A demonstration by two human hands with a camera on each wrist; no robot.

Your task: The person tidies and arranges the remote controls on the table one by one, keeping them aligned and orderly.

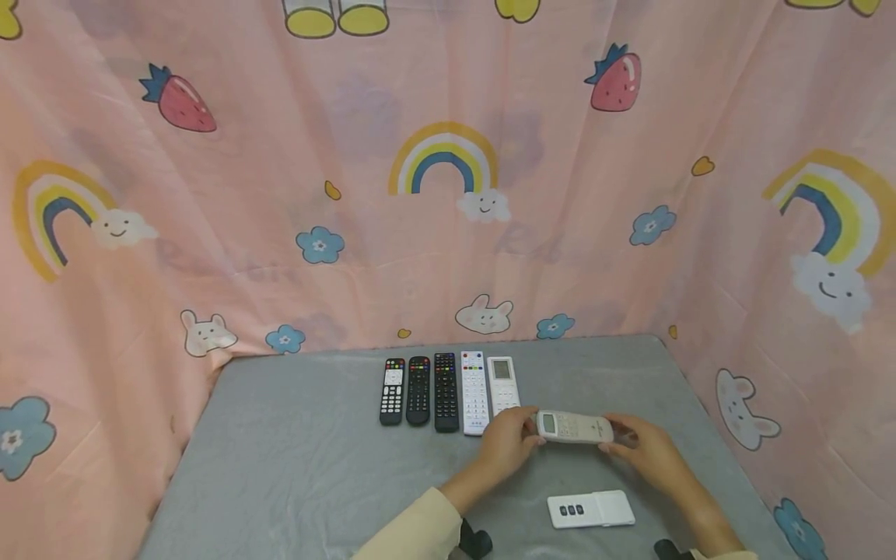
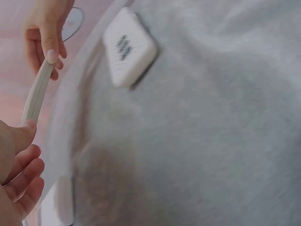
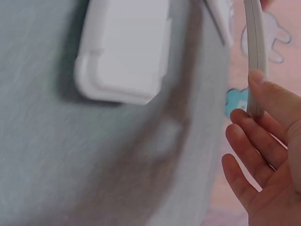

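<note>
Both hands hold one off-white remote control (image 1: 575, 428) with a small grey screen, lying sideways between them above the table. My left hand (image 1: 505, 445) pinches its screen end; my right hand (image 1: 647, 455) pinches the other end between thumb and fingers. Seen edge-on, the remote (image 2: 38, 92) spans the two hands in the left wrist view. In the right wrist view the thumb and fingertips of the right hand (image 3: 268, 150) grip its lower end. Below the hands, a white remote with a few dark buttons (image 1: 591, 509) lies on the grey cloth.
Behind the left hand several remotes stand side by side in a row: black ones (image 1: 418, 390), a white one (image 1: 474, 393) and a white one with a screen (image 1: 502, 381), partly covered by that hand. A pink patterned curtain (image 1: 448, 264) borders the grey table (image 1: 294, 467).
</note>
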